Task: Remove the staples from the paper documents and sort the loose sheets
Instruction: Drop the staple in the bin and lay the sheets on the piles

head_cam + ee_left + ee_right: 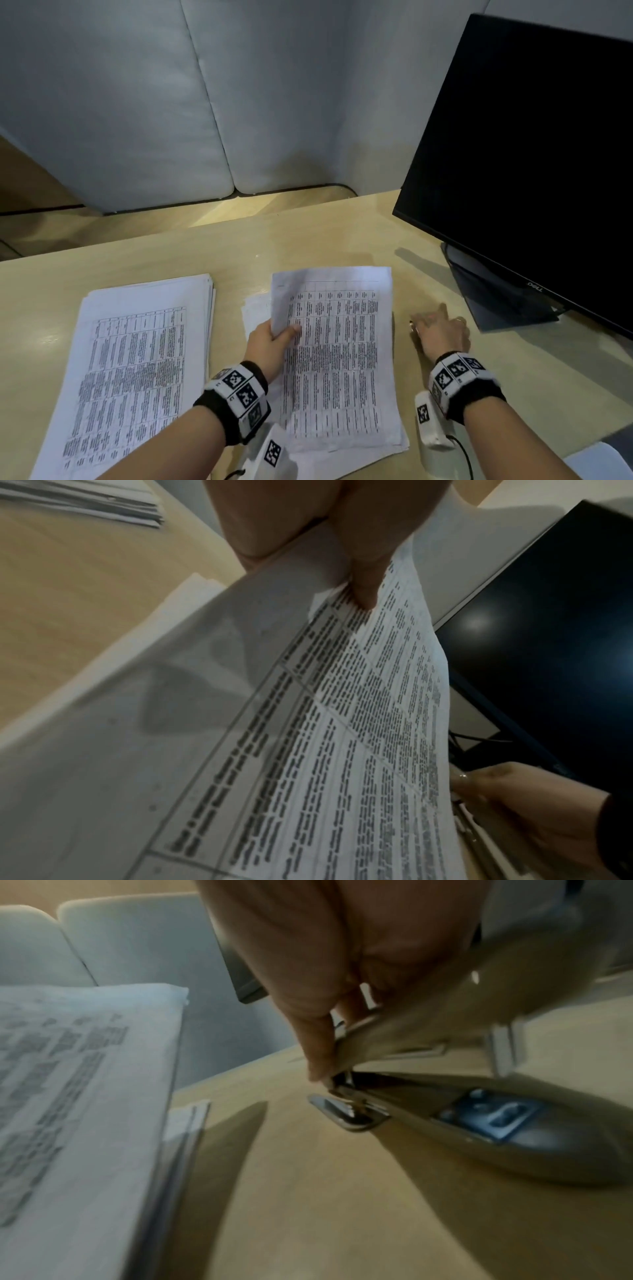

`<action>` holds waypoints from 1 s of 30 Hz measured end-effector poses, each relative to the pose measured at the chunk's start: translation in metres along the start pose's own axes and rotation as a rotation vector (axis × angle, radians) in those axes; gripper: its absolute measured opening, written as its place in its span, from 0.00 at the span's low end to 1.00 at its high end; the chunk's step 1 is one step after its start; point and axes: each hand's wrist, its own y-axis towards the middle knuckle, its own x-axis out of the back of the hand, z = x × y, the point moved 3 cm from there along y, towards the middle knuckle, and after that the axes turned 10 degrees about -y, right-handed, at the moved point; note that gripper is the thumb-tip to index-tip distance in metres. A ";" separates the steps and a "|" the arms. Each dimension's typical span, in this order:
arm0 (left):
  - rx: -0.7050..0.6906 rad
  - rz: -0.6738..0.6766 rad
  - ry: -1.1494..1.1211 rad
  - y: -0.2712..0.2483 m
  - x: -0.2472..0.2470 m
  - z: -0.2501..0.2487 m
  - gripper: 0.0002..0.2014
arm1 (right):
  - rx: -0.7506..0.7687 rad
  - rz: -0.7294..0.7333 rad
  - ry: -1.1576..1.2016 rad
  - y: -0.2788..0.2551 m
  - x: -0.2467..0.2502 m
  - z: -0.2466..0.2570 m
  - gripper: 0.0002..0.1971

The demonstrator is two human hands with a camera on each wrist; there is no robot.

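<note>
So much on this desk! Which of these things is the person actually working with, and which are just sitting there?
In use:
- printed sheet, lifted at its edge by the left hand
- papers beneath it
- paper stack on the left
- stapler, held by the right hand

Just there:
- dark monitor and its stand
- grey partition

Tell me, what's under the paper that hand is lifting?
Under the lifted sheet the left hand pinches lies another printed page, atop more sheets. What those cover is hidden.
</note>
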 end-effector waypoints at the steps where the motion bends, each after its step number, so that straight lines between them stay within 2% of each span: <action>1: -0.008 -0.004 -0.036 -0.002 0.003 -0.003 0.07 | 0.056 0.008 0.102 -0.012 0.003 0.009 0.35; 2: -0.017 -0.018 -0.069 -0.005 0.009 -0.008 0.05 | 0.144 0.046 0.273 -0.025 0.004 0.020 0.36; 4: -0.035 -0.075 -0.167 -0.006 0.027 -0.017 0.04 | 0.343 0.178 0.623 -0.057 -0.002 0.048 0.31; 6: -0.027 -0.180 -0.271 -0.005 0.057 -0.027 0.02 | 0.466 0.236 0.697 -0.083 -0.014 0.073 0.27; 7: -0.033 -0.243 -0.272 -0.003 0.076 -0.031 0.05 | 0.515 0.238 0.707 -0.094 -0.020 0.087 0.27; 10: -0.050 -0.412 -0.027 0.006 0.141 -0.040 0.14 | 0.593 0.369 0.764 -0.127 -0.038 0.135 0.32; 12: 0.033 -0.492 0.213 0.009 0.182 -0.038 0.14 | 0.668 0.453 0.662 -0.147 -0.053 0.169 0.36; 15: 0.192 -0.564 0.383 0.008 0.230 -0.018 0.18 | 0.772 0.506 0.455 -0.171 -0.082 0.214 0.38; 18: 0.302 -0.577 0.469 0.013 0.265 0.018 0.18 | 0.788 0.503 0.243 -0.183 -0.114 0.248 0.40; 20: 0.384 -0.577 0.592 0.017 0.280 0.043 0.21 | 0.771 0.473 0.082 -0.188 -0.126 0.262 0.38; 23: 0.470 -0.610 0.572 0.020 0.286 0.068 0.25 | 0.696 0.463 -0.050 -0.191 -0.133 0.268 0.40; 26: 0.448 -0.636 0.580 0.021 0.276 0.069 0.27 | 0.688 0.469 -0.035 -0.193 -0.136 0.270 0.40; 28: 0.435 -0.607 0.584 0.026 0.266 0.067 0.30 | 0.691 0.448 -0.042 -0.193 -0.135 0.268 0.36; 30: 0.432 -0.568 0.590 0.034 0.256 0.067 0.33 | 0.660 0.424 -0.062 -0.189 -0.134 0.264 0.37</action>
